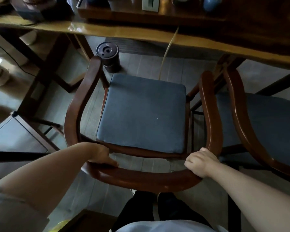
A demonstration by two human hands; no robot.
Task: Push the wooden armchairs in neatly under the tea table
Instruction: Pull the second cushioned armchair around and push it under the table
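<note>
Head: canister (109, 56) before armchair (141, 180).

Grey floor tiles (157, 64) are running beneath everything in dim light, a dark round canister (109, 56) is standing on them, and a glossy glare is showing at the left edge.

Wooden armchair (141, 180): dark reddish-brown, curved horseshoe back-and-arm rail, blue-grey square seat cushion (142, 113). Upright, centre of view, facing tea table (141, 33); arm tips just short of table edge, seat not under top. Second armchair (241, 118): same wood, same blue cushion, just right of first, rails near-touching, front arm tip under table edge. Tea table: glossy yellow-brown slab top, dark legs, spans top of view.
</note>
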